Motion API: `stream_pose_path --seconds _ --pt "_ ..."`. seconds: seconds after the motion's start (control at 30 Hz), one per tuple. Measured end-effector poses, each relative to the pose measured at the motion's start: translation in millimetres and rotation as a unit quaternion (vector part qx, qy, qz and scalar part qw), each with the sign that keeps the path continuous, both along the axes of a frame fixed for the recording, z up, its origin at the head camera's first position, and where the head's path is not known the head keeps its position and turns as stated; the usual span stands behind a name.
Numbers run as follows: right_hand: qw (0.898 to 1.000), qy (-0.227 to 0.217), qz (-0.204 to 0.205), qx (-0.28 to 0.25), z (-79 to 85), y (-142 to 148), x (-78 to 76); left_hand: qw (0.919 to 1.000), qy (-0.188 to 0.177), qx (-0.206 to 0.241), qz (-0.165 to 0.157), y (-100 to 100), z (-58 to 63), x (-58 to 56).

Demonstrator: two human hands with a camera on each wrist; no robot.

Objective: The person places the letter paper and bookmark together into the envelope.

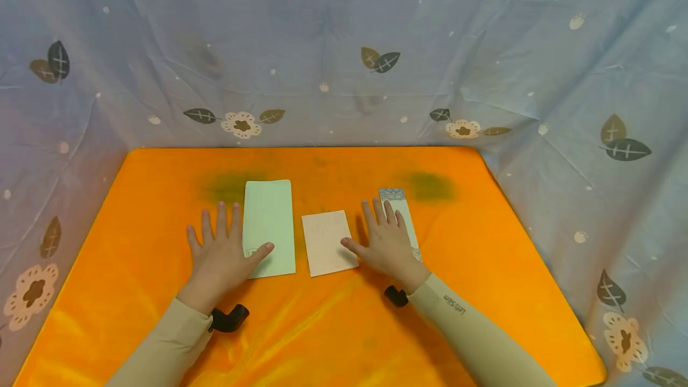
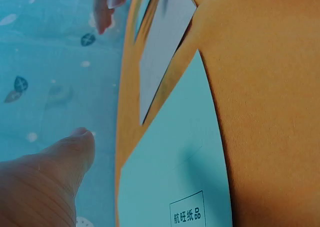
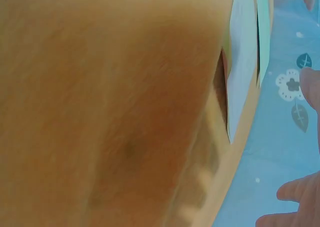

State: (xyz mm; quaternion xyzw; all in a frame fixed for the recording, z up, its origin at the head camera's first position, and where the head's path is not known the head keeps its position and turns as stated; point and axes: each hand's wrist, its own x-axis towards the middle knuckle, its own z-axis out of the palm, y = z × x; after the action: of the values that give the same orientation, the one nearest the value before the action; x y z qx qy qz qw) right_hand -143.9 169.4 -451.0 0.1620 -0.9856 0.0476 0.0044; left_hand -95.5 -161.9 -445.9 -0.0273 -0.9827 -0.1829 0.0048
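Note:
A mint-green rectangular paper item (image 1: pixel 271 214), with small boxed characters near one end, lies on the orange cloth. My left hand (image 1: pixel 220 264) is held above its left side, fingers spread and thumb across its lower part in the head view. Beside it lies a smaller pale pink sheet (image 1: pixel 323 246), slightly turned. My right hand (image 1: pixel 388 246), fingers also extended, hovers over a narrow pale strip (image 1: pixel 393 194) with blue-grey patterned ends and hides its middle. The right thumb overlaps the pink sheet's right edge. Both hands hold nothing. In the left wrist view the green paper (image 2: pixel 175 132) shows close up.
An orange cloth (image 1: pixel 161 208) covers the table, wrinkled near the front, with two dark greenish patches towards the back. Blue-grey curtains (image 1: pixel 322 28) with leaf and flower prints surround its back and sides. A black device (image 1: pixel 231 318) sits at the left wrist, another (image 1: pixel 396 295) at the right.

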Motion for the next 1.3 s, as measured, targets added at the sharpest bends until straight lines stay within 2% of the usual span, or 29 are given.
stream_pose_path --seconds 0.23,0.43,0.6,0.67,0.8,0.93,1.03,1.17,1.3 --pt "0.999 -0.028 0.009 -0.015 2.1 -5.6 -2.4 1.0000 -0.006 -0.004 0.005 0.7 -1.7 -1.8" --pt "0.993 -0.074 0.002 -0.092 -1.1 -8.5 -8.2 0.9997 -0.023 -0.002 0.004 6.3 -1.9 -2.4" --pt "0.970 -0.141 -0.019 -0.195 -5.8 -11.9 -18.1 0.9995 -0.025 0.019 0.004 8.4 0.7 -3.4" --pt "0.961 -0.160 -0.025 -0.224 -8.3 -12.8 -22.7 0.9992 -0.028 0.029 0.003 8.4 0.2 -4.2" --pt "0.949 -0.182 -0.018 -0.256 -14.1 -13.2 -32.8 0.9979 -0.030 0.058 0.007 5.6 -3.5 -5.9" --pt "0.922 -0.222 -0.001 -0.317 -16.1 -8.5 -41.4 0.9957 -0.034 0.086 0.010 4.4 -10.7 -10.9" --pt "0.901 -0.262 0.004 -0.346 -15.3 -5.2 -47.0 0.9923 -0.062 0.106 0.013 2.6 -15.7 -14.5" --pt "0.889 -0.308 -0.001 -0.339 -15.2 0.0 -53.8 0.9828 -0.118 0.141 0.018 -0.6 -20.5 -21.0" --pt "0.883 -0.329 -0.017 -0.334 -15.9 3.2 -59.4 0.9714 -0.153 0.182 0.004 -5.9 -19.8 -31.0"
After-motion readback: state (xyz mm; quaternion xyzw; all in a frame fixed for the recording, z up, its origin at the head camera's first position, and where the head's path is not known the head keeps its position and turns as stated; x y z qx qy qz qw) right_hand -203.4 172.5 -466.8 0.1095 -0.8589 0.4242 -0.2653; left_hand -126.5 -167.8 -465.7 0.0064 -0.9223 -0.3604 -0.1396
